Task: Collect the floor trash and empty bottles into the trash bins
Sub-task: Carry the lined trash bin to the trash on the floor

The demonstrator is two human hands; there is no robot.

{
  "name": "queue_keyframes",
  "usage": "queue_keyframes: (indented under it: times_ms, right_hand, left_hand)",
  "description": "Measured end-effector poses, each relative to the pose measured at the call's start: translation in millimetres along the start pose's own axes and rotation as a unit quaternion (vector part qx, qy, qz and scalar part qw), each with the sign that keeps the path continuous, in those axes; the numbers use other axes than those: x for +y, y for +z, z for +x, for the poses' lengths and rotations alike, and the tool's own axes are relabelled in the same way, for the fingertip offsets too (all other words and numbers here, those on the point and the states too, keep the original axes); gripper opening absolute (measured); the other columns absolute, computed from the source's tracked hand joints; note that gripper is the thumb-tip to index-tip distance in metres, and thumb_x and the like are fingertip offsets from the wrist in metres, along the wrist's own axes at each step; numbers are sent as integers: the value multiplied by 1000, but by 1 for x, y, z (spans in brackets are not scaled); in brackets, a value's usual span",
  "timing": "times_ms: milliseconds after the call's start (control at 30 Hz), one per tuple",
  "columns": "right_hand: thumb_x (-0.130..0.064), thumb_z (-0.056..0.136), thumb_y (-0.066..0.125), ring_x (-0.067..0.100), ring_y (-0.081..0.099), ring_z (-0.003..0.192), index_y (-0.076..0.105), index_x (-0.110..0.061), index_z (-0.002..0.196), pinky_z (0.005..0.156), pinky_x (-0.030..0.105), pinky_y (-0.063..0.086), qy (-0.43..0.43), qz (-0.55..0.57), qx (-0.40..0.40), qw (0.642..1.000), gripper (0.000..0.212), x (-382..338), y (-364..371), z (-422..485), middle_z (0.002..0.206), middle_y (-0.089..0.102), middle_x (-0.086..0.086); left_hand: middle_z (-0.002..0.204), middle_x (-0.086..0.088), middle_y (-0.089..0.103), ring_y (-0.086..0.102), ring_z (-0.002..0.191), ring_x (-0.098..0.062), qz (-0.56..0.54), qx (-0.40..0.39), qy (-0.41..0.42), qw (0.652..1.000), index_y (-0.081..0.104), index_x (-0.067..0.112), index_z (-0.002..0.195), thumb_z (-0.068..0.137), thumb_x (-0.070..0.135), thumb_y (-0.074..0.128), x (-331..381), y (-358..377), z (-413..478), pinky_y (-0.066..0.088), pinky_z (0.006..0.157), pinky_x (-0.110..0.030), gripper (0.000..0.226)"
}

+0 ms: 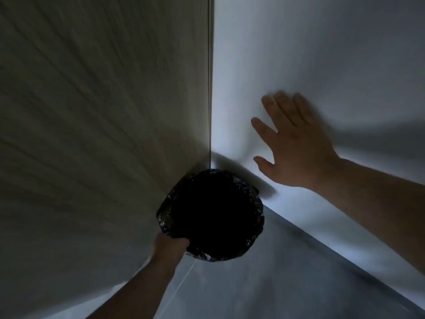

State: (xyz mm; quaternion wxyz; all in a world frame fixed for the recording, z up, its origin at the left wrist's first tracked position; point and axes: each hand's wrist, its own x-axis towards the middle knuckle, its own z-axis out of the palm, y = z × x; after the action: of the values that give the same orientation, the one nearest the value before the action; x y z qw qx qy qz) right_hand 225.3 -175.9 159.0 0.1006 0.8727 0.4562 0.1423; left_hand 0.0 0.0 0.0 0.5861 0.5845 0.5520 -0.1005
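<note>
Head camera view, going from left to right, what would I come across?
Wood-grain panel → left hand gripping the bin's near rim → black-lined trash bin in the corner → right hand, fingers spread open in front of the white wall.

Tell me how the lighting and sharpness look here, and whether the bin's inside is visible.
Head view: dim, the white wall brightest; the right hand is motion-blurred and throws a soft shadow there; the bin shows only solid black inside, contents unreadable; the left hand gripping its rim is dark.
</note>
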Motion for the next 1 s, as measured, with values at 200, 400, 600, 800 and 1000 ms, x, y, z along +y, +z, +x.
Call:
queue_keyframes:
  times_ms: [200,400,600,800,1000]
  right_hand:
    - [-51,83,44,37,12,147,40,-4,143,120,48,-1,16,-79,-5,997,76,5,25,3,157,18,22]
    - [-53,82,46,36,7,148,38,-7,145,119,46,-9,15,-110,-23,994,78,5,31,5,159,12,21]
    - [-42,84,41,32,13,147,25,-7,149,120,43,5,105,127,-136,977,76,-25,-5,12,157,21,19]
    - [-19,87,49,35,61,83,61,-5,93,64,29,36,319,372,-248,836,19,-45,-98,-2,77,55,12]
    - [-13,88,40,23,47,62,47,-10,72,53,31,32,296,366,-225,853,18,-48,-206,-38,66,49,2]
  left_hand:
    - [90,-12,63,60,83,-27,-72,-36,-100,992,59,6,97,87,10,62,-22,20,31,50,71,-34,11]
    - [90,-29,65,66,81,-42,-56,28,-6,998,61,9,81,73,3,50,-10,31,45,54,71,-59,15]
    - [76,-19,57,56,66,-26,-32,0,46,998,58,-6,79,56,13,48,37,-11,-9,48,61,-39,32]
    - [80,-13,64,62,73,-28,-60,-39,76,995,62,10,79,80,-12,45,90,-72,-147,54,68,-36,27]
    - [76,-13,62,62,65,-25,-57,-27,40,997,59,3,91,77,-7,48,106,-144,-273,56,58,-36,21]
